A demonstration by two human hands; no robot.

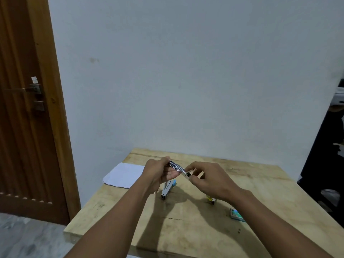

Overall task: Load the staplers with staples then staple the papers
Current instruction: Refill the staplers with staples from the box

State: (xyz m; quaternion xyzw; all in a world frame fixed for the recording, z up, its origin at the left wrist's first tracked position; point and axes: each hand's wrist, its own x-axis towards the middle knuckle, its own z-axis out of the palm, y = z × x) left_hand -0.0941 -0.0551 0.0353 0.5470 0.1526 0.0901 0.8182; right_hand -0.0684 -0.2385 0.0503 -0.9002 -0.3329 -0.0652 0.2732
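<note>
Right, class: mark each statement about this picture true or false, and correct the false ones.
1. Both the left hand and the right hand hold a metal stapler above the table. True.
2. The papers lie at the table's right edge. False: they lie at its far left side.
3. A blue stapler lies on the table below the left hand. True.
4. The right hand's fingers pinch the staple box. False: the box lies on the table, to the right of the right arm, untouched.
</note>
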